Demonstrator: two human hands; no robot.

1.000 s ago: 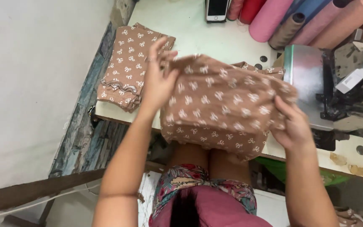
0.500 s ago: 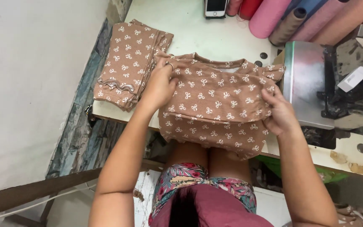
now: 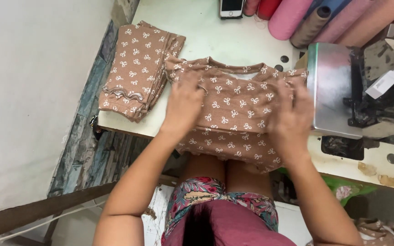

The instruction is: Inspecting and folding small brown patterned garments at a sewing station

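the left hand (image 3: 185, 102) lies flat, fingers spread, on the left part of a brown garment with a white bow print (image 3: 238, 107), and the right hand (image 3: 292, 116) presses down on its right part, somewhat blurred, so i cannot tell whether its fingers pinch the cloth or only rest on it. both hands are on the garment itself, well apart from each other, one toward each end. the garment lies spread on the pale tabletop (image 3: 197, 38) right in front of the person, its long axis running left to right, neckline toward the far side and the lower hem hanging over the near edge above the knees. neither hand is clearly nearer to it; each touches it. just beside the left hand, touching the garment's left sleeve, sits a stack of folded pieces in the same brown print (image 3: 137, 68), its long axis running away from the person. close to the right hand stands the metal bed of a sewing machine (image 3: 331, 86), its edge just beside the garment's right end, which crowds that side. further off, along the far edge, lie a phone (image 3: 231, 7) and several thread cones (image 3: 297, 18) in pink, red and tan, well apart from the hands.
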